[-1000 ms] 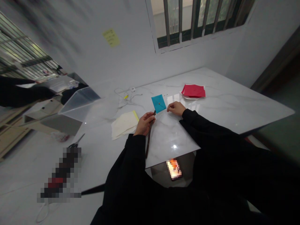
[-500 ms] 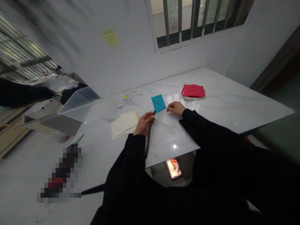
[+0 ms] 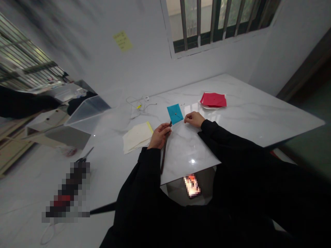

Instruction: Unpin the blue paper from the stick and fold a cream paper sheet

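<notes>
We are keeping our earlier pose: left hand (image 3: 158, 136) clamping a slim brown strip (image 3: 164, 152) between fingers, a flat, studded blue square (image 3: 175, 115) sitting at its one-o'clock tip; at the square's three o'clock, right hand (image 3: 194, 119) curling, finger contact unclear.

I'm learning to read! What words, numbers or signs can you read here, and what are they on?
None can be read.
Yellow note on the wall: lines of writing, too small and blurred to read.
Bright thing low in the middle: blurred into squares, so nothing readable.
Dark thing at left: blurred the same way.
Blue square: no writing seen.
</notes>
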{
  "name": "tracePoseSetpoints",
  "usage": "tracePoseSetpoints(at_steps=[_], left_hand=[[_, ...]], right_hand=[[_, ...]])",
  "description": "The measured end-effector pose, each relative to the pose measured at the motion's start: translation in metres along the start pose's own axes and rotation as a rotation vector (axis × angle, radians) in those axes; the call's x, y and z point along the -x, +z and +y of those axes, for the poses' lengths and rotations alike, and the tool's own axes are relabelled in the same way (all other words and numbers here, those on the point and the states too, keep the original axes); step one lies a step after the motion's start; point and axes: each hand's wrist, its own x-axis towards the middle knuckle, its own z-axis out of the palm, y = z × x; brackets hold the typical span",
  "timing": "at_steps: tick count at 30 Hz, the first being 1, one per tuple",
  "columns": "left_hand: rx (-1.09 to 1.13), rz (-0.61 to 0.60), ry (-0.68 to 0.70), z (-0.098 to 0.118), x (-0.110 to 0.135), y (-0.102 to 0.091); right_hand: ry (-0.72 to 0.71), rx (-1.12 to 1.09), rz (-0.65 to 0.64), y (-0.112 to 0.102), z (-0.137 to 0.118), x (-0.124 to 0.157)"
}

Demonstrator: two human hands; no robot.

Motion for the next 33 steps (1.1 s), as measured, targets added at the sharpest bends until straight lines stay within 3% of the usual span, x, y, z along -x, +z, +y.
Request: tracePoseSetpoints(at_steps=[14, 21, 23, 27, 29, 33], left_hand=[[0.011, 0.013, -0.006, 0.000, 0.000, 0.000], [0.016, 0.012, -0.001, -0.002, -0.002, -0.002], [0.015, 0.008, -0.002, -0.002, -0.002, -0.002], [0.014, 0.008, -0.007, -0.001, -0.001, -0.002], [0.011, 0.010, -0.002, -0.001, -0.001, -0.002], [0.011, 0.011, 0.009, -0.002, -0.001, -0.002]], right_hand=[[0.009, 0.002, 0.012, 0.002, 0.000, -0.001], [0.132, -0.061, 0.235, 0.003, 0.005, -0.002], [0.114, -0.090, 0.164, 0.003, 0.004, -0.002], [-0.061, -0.118, -0.225, 0.002, -0.002, 0.000], [-0.084, -0.130, -0.249, 0.002, -0.005, 0.001], [-0.055, -0.111, -0.149, 0.003, -0.006, 0.002]])
